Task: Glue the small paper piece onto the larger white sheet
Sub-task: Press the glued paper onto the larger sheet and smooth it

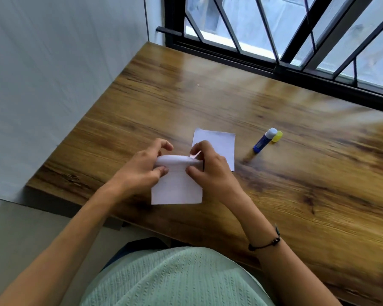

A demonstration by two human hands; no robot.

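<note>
no readable text — faint lines on the paper [177, 186], illegible.

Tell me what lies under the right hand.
Under the right hand lies a flat white sheet on the wooden table. Its near left part is covered by the hand, so anything there stays unseen.

Daylight from window [296, 29], glare on table [186, 69], edges perhaps slightly blurred
</note>
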